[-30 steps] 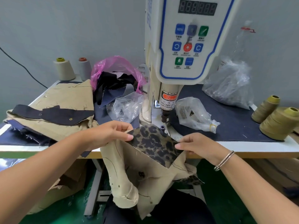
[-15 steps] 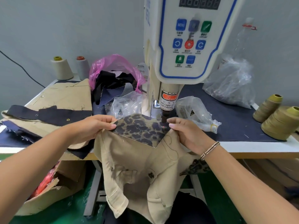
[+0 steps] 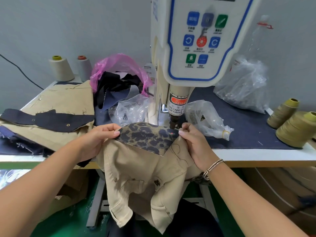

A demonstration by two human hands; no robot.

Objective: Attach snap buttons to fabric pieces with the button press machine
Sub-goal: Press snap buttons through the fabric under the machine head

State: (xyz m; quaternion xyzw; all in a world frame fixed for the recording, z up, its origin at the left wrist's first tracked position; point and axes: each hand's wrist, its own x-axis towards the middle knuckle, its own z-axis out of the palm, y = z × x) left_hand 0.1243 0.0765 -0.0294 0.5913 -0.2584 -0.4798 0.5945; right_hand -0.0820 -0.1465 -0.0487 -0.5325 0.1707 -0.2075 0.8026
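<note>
1. Where the white table (image 3: 256,155) runs across the view, a dark blue cloth (image 3: 248,127) covers its top on the right, and the button press machine (image 3: 196,40) stands upright in the middle, its control panel facing the person.
2. A beige garment (image 3: 142,178) hangs over the table's front edge, its leopard-print collar (image 3: 147,137) lying flat under the machine's punch (image 3: 173,121).
3. A stack of beige and navy fabric pieces (image 3: 51,120) lies on the table's left side.
4. A clear plastic bag (image 3: 242,86) sits at the back right; a smaller clear bag (image 3: 203,117) lies just right of the punch, and a pink bag (image 3: 118,65) holding dark scraps sits left of the machine.
5. Olive thread cones (image 3: 297,129) stand at the right edge, pale ones (image 3: 61,69) at the back left.
6. The left hand (image 3: 95,139) pinches the collar's left end, thumb on top.
7. The right hand (image 3: 195,142) pinches the collar's right tip just beside the punch; a bracelet (image 3: 212,167) circles its wrist.
8. A red light dot (image 3: 171,133) falls on the collar near the right fingertips.
</note>
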